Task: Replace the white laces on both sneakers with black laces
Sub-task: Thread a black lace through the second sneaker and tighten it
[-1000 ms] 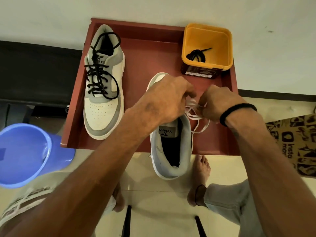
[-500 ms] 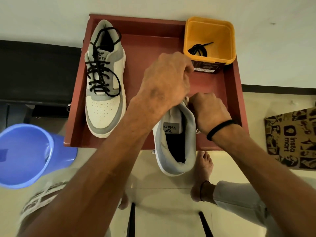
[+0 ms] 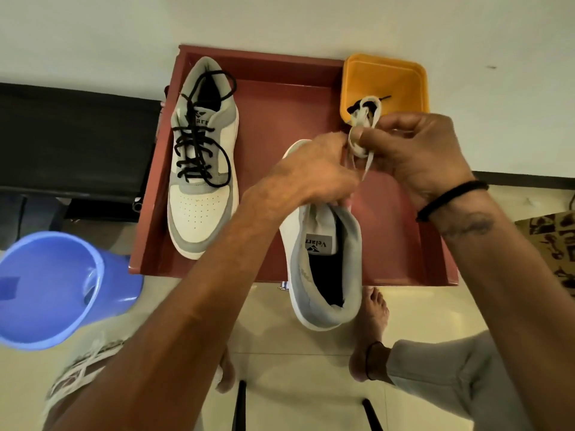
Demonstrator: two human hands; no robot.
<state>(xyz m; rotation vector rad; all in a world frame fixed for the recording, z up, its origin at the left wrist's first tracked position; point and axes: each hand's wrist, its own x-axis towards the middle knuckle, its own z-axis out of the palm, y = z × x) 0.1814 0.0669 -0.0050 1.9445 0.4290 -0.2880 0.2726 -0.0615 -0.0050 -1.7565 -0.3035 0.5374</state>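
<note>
While the right hand [image 3: 413,150] fingers [image 3: 367,136] pinch a bunched white lace [image 3: 362,132] just near of the yellow tub [image 3: 404,76], the left hand [image 3: 311,175] fingers curl on the unlaced sneaker [image 3: 326,259] at the red desk's [image 3: 280,104] near edge; the black-laced sneaker [image 3: 202,181] lies left

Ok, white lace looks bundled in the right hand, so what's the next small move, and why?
Probably drop the white lace aside, then pick the black lace out of the yellow tub. The right hand pinches the bundle just in front of the tub, and the near sneaker seems unlaced.
</note>
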